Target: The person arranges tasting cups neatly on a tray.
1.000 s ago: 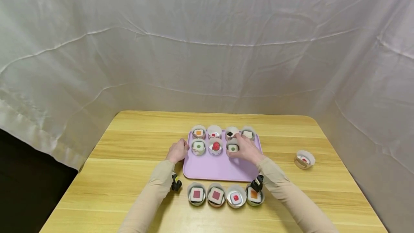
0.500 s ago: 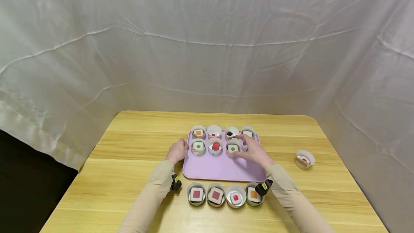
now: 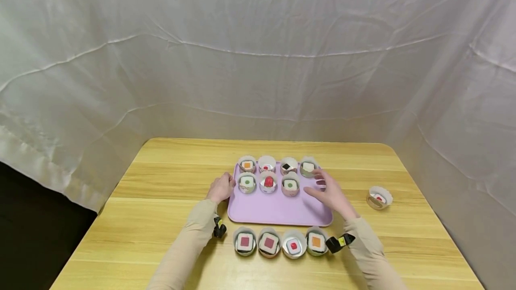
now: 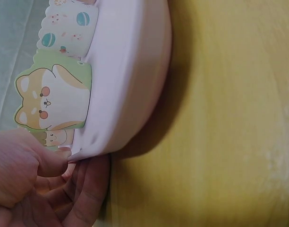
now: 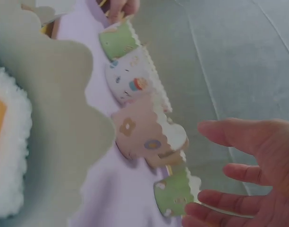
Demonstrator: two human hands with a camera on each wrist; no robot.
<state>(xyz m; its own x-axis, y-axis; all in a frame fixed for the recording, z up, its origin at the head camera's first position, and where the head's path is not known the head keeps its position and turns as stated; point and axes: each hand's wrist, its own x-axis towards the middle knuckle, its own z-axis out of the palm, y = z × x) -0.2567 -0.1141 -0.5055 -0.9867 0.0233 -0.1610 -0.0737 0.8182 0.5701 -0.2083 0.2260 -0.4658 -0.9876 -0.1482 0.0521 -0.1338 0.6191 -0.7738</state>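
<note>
Just left of my right hand (image 3: 331,194), its fingers spread and empty, the head view shows the pink paper cup (image 3: 290,192) of green-centred sushi (image 3: 290,184), upright on the lilac tray (image 3: 266,208), not touching me. Left wrist: my left hand (image 4: 36,182) pinches the tray's edge. Right wrist: my fingers point cupward.

Twelve cups (image 3: 290,191), one tray (image 3: 266,209)

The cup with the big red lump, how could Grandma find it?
On the wooden table, find the purple tray. In its nearer row of three, look for the middle cup. It holds a red lump; both neighbouring cups hold white pieces with green dots.
</note>
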